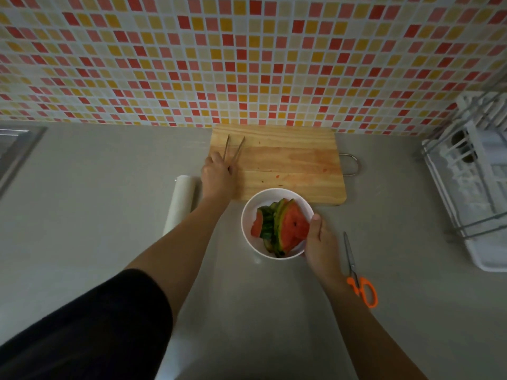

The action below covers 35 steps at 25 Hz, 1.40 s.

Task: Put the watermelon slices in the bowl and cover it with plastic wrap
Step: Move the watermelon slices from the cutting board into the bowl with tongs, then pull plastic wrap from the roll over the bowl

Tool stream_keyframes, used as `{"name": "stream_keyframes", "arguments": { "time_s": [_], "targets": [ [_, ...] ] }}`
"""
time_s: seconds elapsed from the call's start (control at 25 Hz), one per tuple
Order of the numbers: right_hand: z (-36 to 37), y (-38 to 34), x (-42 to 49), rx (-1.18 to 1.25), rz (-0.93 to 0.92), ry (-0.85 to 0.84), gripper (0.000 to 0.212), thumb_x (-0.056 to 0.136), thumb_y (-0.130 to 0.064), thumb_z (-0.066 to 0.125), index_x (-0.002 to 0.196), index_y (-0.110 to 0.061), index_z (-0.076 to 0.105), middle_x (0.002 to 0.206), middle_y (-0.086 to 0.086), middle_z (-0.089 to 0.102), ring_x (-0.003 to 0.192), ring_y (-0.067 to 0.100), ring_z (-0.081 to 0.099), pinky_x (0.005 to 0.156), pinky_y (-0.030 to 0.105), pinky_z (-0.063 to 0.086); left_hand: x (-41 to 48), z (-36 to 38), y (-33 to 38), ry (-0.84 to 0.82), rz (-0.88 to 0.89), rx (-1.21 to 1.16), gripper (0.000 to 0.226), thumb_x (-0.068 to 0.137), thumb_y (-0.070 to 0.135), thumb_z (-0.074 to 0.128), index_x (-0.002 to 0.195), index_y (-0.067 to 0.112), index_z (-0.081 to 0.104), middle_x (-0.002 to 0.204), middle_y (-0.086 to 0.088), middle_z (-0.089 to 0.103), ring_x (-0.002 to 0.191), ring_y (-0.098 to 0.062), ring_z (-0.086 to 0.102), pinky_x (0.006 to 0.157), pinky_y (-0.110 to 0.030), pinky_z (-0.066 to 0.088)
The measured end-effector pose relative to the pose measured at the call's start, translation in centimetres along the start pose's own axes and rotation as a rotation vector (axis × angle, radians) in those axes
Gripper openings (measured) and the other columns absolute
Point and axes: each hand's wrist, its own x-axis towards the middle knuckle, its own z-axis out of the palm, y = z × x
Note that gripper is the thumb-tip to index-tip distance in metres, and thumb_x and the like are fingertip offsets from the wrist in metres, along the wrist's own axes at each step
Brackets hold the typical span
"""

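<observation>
A home kitchen: mosaic tile backsplash [247,58], grey counter [96,187], cutting board [288,160], dish rack [472,187]

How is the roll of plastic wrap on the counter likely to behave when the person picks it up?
The roll of plastic wrap is a smooth cylinder lying on its side on the counter, so a nudge would probably set it rolling. It looks light for its size. Its glossy surface may be slippery, and a loose film end would likely be floppy and clingy.
</observation>
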Motion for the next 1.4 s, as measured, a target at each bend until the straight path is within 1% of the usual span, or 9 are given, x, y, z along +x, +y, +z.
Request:
{"name": "stream_keyframes", "arguments": {
  "time_s": [0.32, 0.44, 0.6, 0.72, 0.8, 0.88, 0.96, 1.08, 1.4],
  "targets": [
    [-0.1, 0.1, -0.1, -0.03, 0.0, 0.013, 0.036, 0.099, -0.041, 0.021, 0.091, -0.025, 0.052, 0.081, 0.0, 0.053, 0.075, 0.017, 0.049, 0.074, 0.027, 0.035, 0.9, 1.2, 0.0, -0.009, -0.023, 0.043, 0.041, 0.096, 0.033, 0.045, 0.119, -0.001, 0.045, 0.12, -0.022, 0.053, 0.109, -0.037, 0.048, 0.088, -0.043, 0.041],
    [-0.1, 0.1, 0.0, -0.039, -0.017, 0.006, 0.037, 0.099, -0.039, 0.02, 0.092, -0.023, 0.053, 0.083, 0.0, 0.054, 0.077, 0.017, 0.05, 0.074, 0.027, 0.036, -0.4, 0.3, 0.2, 0.074, 0.019, -0.092, 0.042, 0.095, 0.035, 0.049, 0.114, -0.002, 0.05, 0.115, -0.021, 0.05, 0.104, -0.036, 0.048, 0.085, -0.039, 0.039],
    [-0.2, -0.1, -0.1, -0.036, -0.041, 0.008, 0.037, 0.1, -0.037, 0.021, 0.089, -0.023, 0.053, 0.081, -0.001, 0.054, 0.074, 0.017, 0.05, 0.069, 0.028, 0.035, -5.1, -1.0, -0.6, 0.115, 0.093, -0.22, 0.039, 0.101, 0.028, 0.039, 0.081, -0.001, 0.057, 0.082, -0.015, 0.055, 0.075, -0.031, 0.054, 0.062, -0.033, 0.037],
    [-0.4, -0.2, -0.1, -0.052, -0.052, 0.018, 0.037, 0.099, -0.036, 0.022, 0.091, -0.021, 0.054, 0.08, -0.001, 0.053, 0.074, 0.019, 0.049, 0.068, 0.029, 0.034, -9.8, -2.3, -1.3, 0.077, 0.004, -0.288, 0.061, 0.096, 0.052, 0.036, 0.052, 0.01, 0.041, 0.05, 0.001, 0.042, 0.051, -0.019, 0.045, 0.047, -0.03, 0.026],
    [-0.5, -0.4, -0.1, -0.071, -0.063, 0.019, 0.042, 0.099, -0.036, 0.021, 0.098, -0.015, 0.057, 0.083, 0.003, 0.055, 0.079, 0.024, 0.052, 0.069, 0.031, 0.034, -12.3, -2.7, -1.2, -0.024, -0.052, -0.367, 0.071, 0.088, 0.068, 0.02, 0.062, 0.012, 0.054, 0.059, 0.003, 0.055, 0.06, -0.014, 0.05, 0.052, -0.03, 0.034],
    [-0.5, -0.7, -0.1, -0.072, -0.069, 0.015, 0.044, 0.099, -0.035, 0.022, 0.102, -0.011, 0.058, 0.092, 0.013, 0.062, 0.089, 0.03, 0.057, 0.072, 0.032, 0.036, -13.5, -2.6, -1.0, -0.176, -0.088, -0.448, 0.079, 0.086, 0.072, 0.011, 0.093, 0.017, 0.066, 0.09, -0.003, 0.069, 0.083, -0.017, 0.059, 0.073, -0.033, 0.045],
    [-0.6, -1.0, -0.3, -0.073, -0.073, -0.003, 0.043, 0.1, -0.034, 0.023, 0.104, -0.009, 0.058, 0.104, 0.02, 0.063, 0.099, 0.034, 0.058, 0.074, 0.031, 0.034, -14.0, -3.0, -0.8, -0.28, -0.128, -0.531, 0.083, 0.083, 0.076, 0.011, 0.108, 0.019, 0.066, 0.11, -0.011, 0.069, 0.101, -0.028, 0.063, 0.091, -0.043, 0.049],
    [-0.6, -1.0, -1.8, -0.09, -0.1, -0.024, 0.044, 0.1, -0.033, 0.022, 0.105, -0.009, 0.058, 0.109, 0.023, 0.063, 0.103, 0.037, 0.057, 0.076, 0.033, 0.034, -15.2, -3.9, -1.6, -0.295, -0.161, -0.651, 0.088, 0.076, 0.081, 0.019, 0.111, 0.016, 0.067, 0.112, -0.017, 0.067, 0.107, -0.035, 0.062, 0.093, -0.051, 0.05],
    [-0.8, 1.2, -6.4, -0.106, -0.086, -0.023, 0.044, 0.1, -0.034, 0.022, 0.109, -0.008, 0.057, 0.11, 0.025, 0.063, 0.103, 0.04, 0.057, 0.083, 0.039, 0.041, -19.7, -4.0, -4.1, -0.272, -0.178, -0.706, 0.067, 0.078, 0.079, 0.025, 0.093, 0.029, 0.067, 0.1, -0.014, 0.069, 0.095, -0.032, 0.066, 0.087, -0.05, 0.054]
  ]
}}
